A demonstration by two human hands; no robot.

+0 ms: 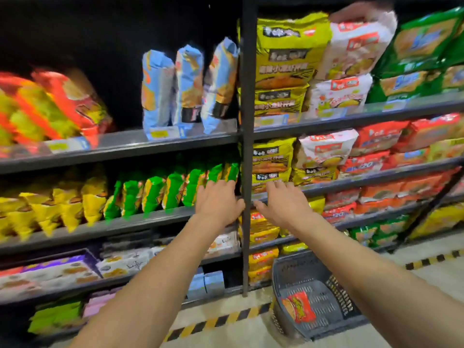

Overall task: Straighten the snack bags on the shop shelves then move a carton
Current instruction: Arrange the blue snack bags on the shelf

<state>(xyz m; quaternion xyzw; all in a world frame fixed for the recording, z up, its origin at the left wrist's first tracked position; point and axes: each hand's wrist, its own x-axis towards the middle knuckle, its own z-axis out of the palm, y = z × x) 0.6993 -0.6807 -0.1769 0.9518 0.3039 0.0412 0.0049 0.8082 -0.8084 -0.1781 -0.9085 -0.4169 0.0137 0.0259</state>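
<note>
My left hand [219,202] reaches toward the right end of a row of green snack bags [173,189] on the middle shelf, fingers apart, holding nothing. My right hand [282,203] is stretched out just right of the black upright post [247,146], fingers spread, in front of yellow noodle packs [272,159]. Yellow snack bags [57,204] stand left of the green ones. Three light-blue bags [188,89] stand on the shelf above, leaning. Red and yellow bags [50,106] lean at the far left. No carton is clearly in view.
A grey plastic basket [313,322] with one red packet [300,306] stands on the floor at lower right. Yellow-black tape [218,322] marks the floor along the shelf base. Lower shelves hold flat packets [62,272]; the right bay is packed with noodle multipacks [376,144].
</note>
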